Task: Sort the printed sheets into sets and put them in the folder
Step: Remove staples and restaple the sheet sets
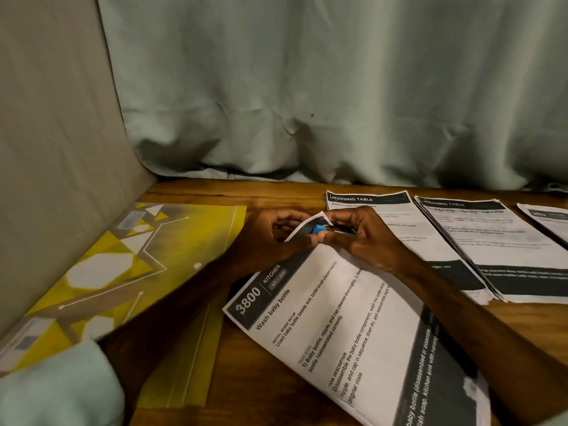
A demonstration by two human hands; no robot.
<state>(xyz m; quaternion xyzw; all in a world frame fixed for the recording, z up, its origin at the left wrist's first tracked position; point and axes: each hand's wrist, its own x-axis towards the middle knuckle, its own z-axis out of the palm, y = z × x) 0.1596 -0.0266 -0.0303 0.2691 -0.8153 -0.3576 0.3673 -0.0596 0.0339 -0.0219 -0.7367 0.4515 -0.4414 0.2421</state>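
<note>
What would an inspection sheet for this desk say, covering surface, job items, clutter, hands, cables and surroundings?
Surface: wooden table, bare wood showing between the papers.
Job's things: Kitchen sheets lie angled in front; Dressing Table stacks lie side by side at right; yellow folder lies at left.
Clutter: nothing seen.
Hands: left hand grips the Kitchen sheets' top corner; right hand pinches a small blue clip there.
Cables: nothing seen.
Surroundings: pale curtain behind, beige panel at left.
</note>
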